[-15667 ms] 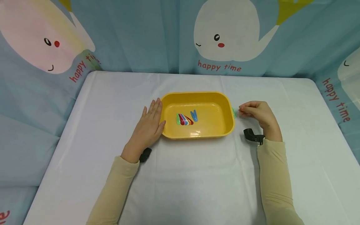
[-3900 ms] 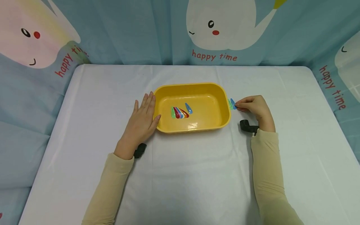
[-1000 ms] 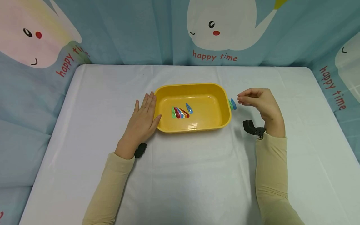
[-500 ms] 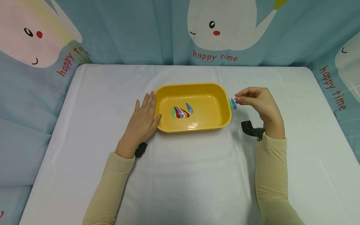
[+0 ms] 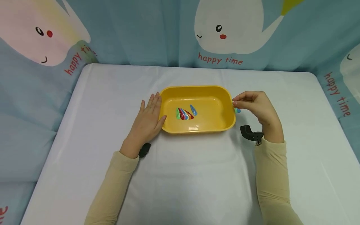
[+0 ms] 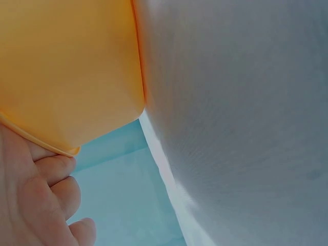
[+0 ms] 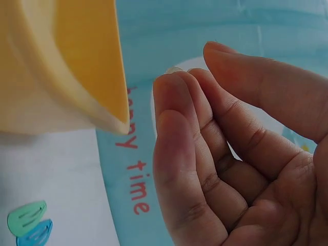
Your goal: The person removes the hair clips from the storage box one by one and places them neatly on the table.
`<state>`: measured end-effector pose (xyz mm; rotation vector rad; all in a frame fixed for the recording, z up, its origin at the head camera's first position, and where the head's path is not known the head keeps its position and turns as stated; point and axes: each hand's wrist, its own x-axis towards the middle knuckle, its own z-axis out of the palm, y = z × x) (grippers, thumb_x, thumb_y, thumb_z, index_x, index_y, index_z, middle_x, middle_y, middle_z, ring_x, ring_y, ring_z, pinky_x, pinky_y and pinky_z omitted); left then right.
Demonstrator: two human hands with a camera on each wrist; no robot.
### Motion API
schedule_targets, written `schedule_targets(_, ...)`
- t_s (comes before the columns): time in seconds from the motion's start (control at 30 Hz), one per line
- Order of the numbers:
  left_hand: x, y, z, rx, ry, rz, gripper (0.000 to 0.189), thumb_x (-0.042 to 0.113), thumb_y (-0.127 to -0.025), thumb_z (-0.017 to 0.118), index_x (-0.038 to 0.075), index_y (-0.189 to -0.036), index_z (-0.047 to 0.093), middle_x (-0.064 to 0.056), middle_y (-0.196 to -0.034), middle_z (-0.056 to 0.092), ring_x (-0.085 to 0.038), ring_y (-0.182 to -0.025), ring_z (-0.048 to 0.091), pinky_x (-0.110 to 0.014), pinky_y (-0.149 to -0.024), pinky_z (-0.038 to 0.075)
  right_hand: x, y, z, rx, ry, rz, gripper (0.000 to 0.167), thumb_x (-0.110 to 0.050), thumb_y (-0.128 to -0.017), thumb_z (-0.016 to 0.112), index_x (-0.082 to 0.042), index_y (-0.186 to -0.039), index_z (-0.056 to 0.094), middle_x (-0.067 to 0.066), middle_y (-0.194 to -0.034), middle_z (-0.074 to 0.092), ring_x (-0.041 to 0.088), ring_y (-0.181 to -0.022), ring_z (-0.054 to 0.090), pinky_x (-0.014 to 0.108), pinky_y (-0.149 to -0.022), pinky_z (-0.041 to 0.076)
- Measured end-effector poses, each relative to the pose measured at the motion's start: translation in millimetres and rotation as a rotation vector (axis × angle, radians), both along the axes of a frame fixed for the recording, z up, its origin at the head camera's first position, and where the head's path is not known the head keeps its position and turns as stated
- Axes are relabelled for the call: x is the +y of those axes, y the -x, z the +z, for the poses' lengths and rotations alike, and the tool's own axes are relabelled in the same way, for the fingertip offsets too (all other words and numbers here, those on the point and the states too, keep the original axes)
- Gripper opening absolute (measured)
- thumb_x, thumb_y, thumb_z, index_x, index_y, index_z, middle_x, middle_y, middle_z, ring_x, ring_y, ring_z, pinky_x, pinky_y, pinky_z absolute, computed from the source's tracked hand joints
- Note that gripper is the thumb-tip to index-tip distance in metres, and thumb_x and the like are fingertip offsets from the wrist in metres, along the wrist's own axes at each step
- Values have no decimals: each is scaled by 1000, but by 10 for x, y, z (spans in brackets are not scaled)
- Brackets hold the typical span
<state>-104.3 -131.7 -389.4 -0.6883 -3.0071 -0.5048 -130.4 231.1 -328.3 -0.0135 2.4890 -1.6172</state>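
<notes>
My left hand [image 5: 146, 122] lies with straight fingers along the left rim of a yellow plastic tray [image 5: 197, 129]; in the left wrist view its fingers [image 6: 61, 197] are at the rim. My right hand [image 5: 257, 106] is at the tray's right rim, thumb and fingertips close together; the right wrist view shows nothing between them. Inside the tray a fanned row of colourful snap hair clips [image 5: 184, 114] lies left of centre, with a single blue hair clip [image 5: 193, 110] beside it. Outside, under my right hand, a green hair clip [image 7: 26, 218] and a blue hair clip [image 7: 35, 234] lie side by side.
The tray stands on a table with a white cloth [image 5: 197, 175]. A blue curtain [image 5: 146, 34] with whale prints hangs behind and around the table. Black camera mounts sit on both wrists, the right one [image 5: 250, 133] projecting toward the tray.
One of two loose blue clips has left the tray and lies beside the green one outside. My right hand released it, lifted, and has moved left to the rim. The left hand stays put.
</notes>
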Motion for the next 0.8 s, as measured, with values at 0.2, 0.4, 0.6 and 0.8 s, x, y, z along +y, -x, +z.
schedule_targets(0.2, 7, -2, 12, -4, 15, 1, 65, 34, -102, 33, -4, -149, 9, -14, -157, 3, -24, -144, -2, -46, -113, -3, -98, 34, 33, 9, -31, 46, 19, -13, -86, 70, 3, -96, 69, -1, -81, 70, 23, -80, 64, 25, -72, 51)
schedule_targets(0.4, 15, 1, 13, -9, 20, 0, 66, 35, -102, 32, -4, -149, 8, -14, -157, 3, -24, -144, -2, -47, -113, -3, -248, 66, 103, 4, -73, 88, 20, -12, -85, 70, 4, -98, 68, 1, -83, 69, 23, -82, 63, 25, -76, 49)
schedule_targets(0.6, 22, 7, 13, -10, 24, 0, 66, 36, -102, 31, -4, -149, 7, -14, -157, 2, -24, -143, -2, -47, -113, -3, -404, 85, 163, 16, -79, 124, 18, -11, -85, 69, 4, -96, 68, 4, -83, 69, 20, -79, 63, 23, -76, 48)
schedule_targets(0.8, 20, 3, 19, -10, 19, 0, 66, 34, -102, 33, -4, -149, 8, -14, -157, 2, -24, -144, -1, -47, -113, -3, -533, 171, 144, 33, -68, 192, 15, -7, -86, 67, 5, -95, 68, 7, -83, 69, 18, -76, 64, 26, -73, 50)
